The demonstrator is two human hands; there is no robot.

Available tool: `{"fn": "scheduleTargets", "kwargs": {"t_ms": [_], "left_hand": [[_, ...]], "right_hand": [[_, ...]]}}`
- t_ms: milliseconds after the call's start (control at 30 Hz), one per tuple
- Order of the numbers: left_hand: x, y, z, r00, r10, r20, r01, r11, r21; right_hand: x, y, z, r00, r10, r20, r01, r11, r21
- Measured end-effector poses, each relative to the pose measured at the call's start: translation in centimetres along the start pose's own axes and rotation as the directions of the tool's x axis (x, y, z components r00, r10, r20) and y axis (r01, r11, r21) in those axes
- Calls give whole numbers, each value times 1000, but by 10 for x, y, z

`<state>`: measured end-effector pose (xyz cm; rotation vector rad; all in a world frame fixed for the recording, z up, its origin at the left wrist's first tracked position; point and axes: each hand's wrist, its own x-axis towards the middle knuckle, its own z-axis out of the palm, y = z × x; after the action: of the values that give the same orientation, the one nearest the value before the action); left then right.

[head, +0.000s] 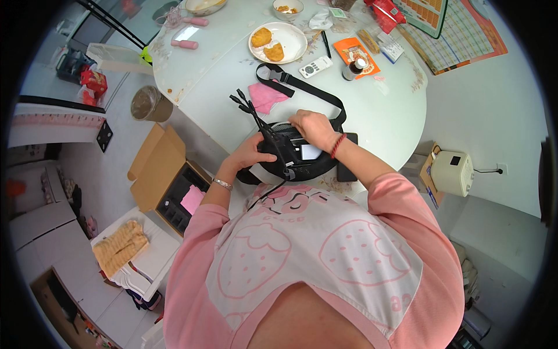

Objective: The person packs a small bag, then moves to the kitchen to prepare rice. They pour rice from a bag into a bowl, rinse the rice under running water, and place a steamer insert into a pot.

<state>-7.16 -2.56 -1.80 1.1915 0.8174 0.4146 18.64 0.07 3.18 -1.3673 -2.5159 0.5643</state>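
A black waist bag (301,168) lies at the table's near edge, against my body. My left hand (249,155) grips its left side, thumb on the front and the other fingers mostly hidden. At the upper rim, my right hand (314,127) has its curled fingers on the opening's edge; the fingertips are partly hidden. A pale rectangular device (310,152) shows in the front pocket. Several black cables with connectors (246,104) stick up from the bag's left part. The black strap (316,90) with its buckle (279,76) stretches across the tabletop beyond.
A pink cloth (267,97) lies by the strap. Under my right forearm is a black flat object (347,172). Farther off are a plate (298,43) of food, a remote (316,66) and a small bottle (353,70). An open cardboard box (152,187) stands left, near a bin (152,104).
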Motion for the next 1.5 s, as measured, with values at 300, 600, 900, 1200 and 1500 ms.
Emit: {"fn": "scheduleTargets", "kwargs": {"t_ms": [300, 600, 900, 1200, 1500], "left_hand": [[2, 2, 2, 999, -43, -31, 39, 991, -127], [1, -3, 3, 973, -113, -199, 101, 992, -70], [1, -27, -1, 959, -119, -256, 146, 985, 89], [2, -21, 2, 967, -45, -249, 85, 985, 153], [15, -20, 14, 978, 25, -206, 97, 822, 561]], "right_hand": [[-29, 27, 21, 904, 251, 345, -74, 889, -452], [-11, 9, 21, 841, 93, 532, -87, 996, -35], [-17, -10, 10, 889, 140, 435, -41, 973, -229], [-29, -24, 7, 890, 232, 391, -73, 922, -381], [-6, -5, 0, 870, 346, 350, -211, 905, -369]]}}
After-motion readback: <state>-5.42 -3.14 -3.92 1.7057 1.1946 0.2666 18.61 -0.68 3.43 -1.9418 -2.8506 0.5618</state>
